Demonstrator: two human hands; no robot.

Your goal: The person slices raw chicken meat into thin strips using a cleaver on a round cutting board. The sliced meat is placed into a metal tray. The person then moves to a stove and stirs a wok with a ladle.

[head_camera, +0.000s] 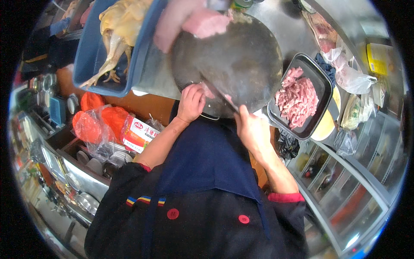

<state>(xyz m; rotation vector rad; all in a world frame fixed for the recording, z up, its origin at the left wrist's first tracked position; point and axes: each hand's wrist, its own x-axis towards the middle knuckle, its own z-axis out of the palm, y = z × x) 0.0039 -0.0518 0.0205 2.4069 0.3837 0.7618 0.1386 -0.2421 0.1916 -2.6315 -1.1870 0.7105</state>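
Note:
In front of me lies a round, dark chopping board (239, 61). My right hand (254, 129) grips a kitchen knife (220, 92), whose blade I see nearly edge-on, slanting across the near part of the board. My left hand (193, 103), fingers curled, holds down a small piece of raw meat (207, 90) just left of the blade. Another meat scrap (228, 97) lies against the blade's right side. Larger blocks of raw meat (207, 23) rest at the board's far left edge. Cut meat strips (299, 100) are heaped in a black tray (310, 128) to the right.
At the upper left, a blue plastic tub (137, 61) holds a whole plucked chicken (121, 26). A printed box (137, 133) and orange-red bags (93, 119) sit below it. Plastic bags (351, 76) lie at the right, above a glass-fronted cabinet (343, 184).

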